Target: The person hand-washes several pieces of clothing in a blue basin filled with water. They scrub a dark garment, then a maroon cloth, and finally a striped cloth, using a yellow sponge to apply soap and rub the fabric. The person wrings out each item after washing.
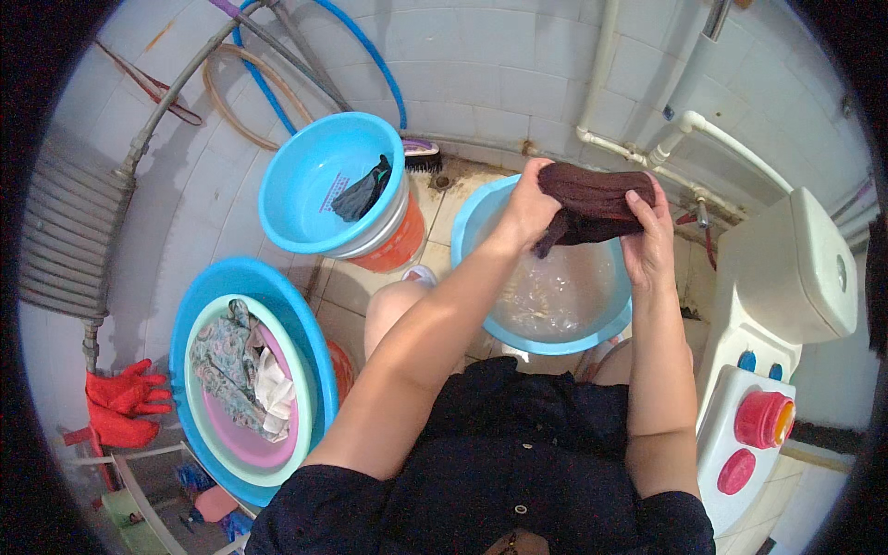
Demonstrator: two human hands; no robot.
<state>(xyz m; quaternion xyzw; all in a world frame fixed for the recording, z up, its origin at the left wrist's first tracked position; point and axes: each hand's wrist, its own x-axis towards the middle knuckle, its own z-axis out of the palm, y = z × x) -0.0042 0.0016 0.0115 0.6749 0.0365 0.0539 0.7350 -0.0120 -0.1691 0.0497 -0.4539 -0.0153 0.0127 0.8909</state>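
Note:
A dark brown piece of cloth (596,198) is stretched between my two hands above a light blue plastic basin (472,215). My left hand (531,211) grips its left end, and a loose corner hangs below that hand. At the other end, my right hand (647,239) holds the cloth with the thumb lying on top. Cloudy water (555,298) with some bubbles fills the basin, which sits on the tiled floor between my knees. The cloth hides the basin's far right part.
Left stand a blue basin (291,156) with dark cloth on an orange bucket (392,239), and nested basins (196,298) holding garments. A toilet (770,270) stands right, with a pink jar (760,418) on its lid. A scrubbing brush (422,156) and radiator (69,236) are near the walls.

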